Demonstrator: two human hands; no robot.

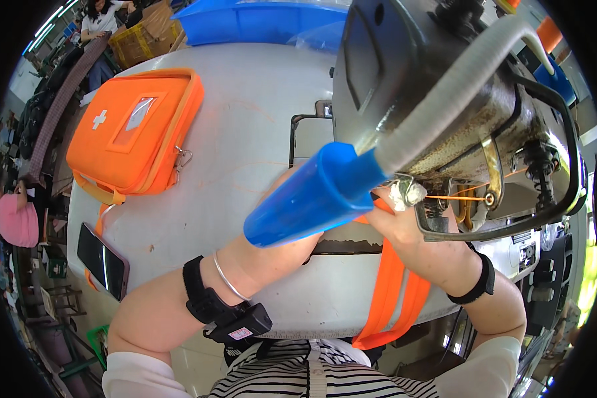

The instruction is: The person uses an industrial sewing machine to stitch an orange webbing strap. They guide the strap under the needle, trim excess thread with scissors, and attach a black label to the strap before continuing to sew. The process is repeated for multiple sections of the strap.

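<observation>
Right hand: at orange strap beside sewing machine, presumably steadying it | Left hand: mostly behind blue funnel | Fingers, both: obscured, grip indeterminable

From where I stand, the table is pale grey with rounded corners. Over by its left edge lies an orange bag, white cross facing up. A dark phone lies nearer me on that same edge, with the bag's thin strap passing beneath it. Wisps of orange thread are strewn across the middle. The sewing machine stands toward the right, and an orange band trails over the near edge.
</observation>
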